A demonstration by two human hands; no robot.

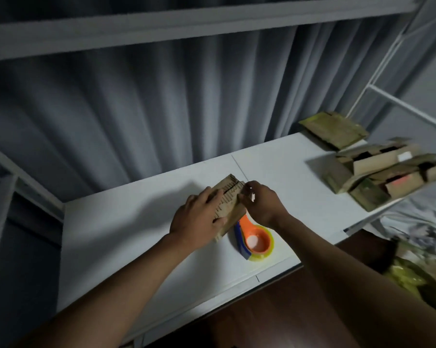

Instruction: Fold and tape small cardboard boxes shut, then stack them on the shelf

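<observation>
A small brown cardboard box (230,197) lies on the white shelf board (126,222) in the middle of the view. My left hand (197,219) lies over its left side, fingers on top and thumb curled round the near edge. My right hand (261,204) is at the box's right edge, its fingertips pinching a small pale bit there, which looks like tape. An orange and blue tape dispenser (254,238) with a clear roll lies flat just in front of the box, under my right wrist.
A heap of several folded and open cardboard boxes (385,172) fills the right end of the board, with a flat stack (333,129) behind it. A grey curtain hangs at the back. White frame bars (400,104) rise at right. Another shelf (186,28) runs overhead.
</observation>
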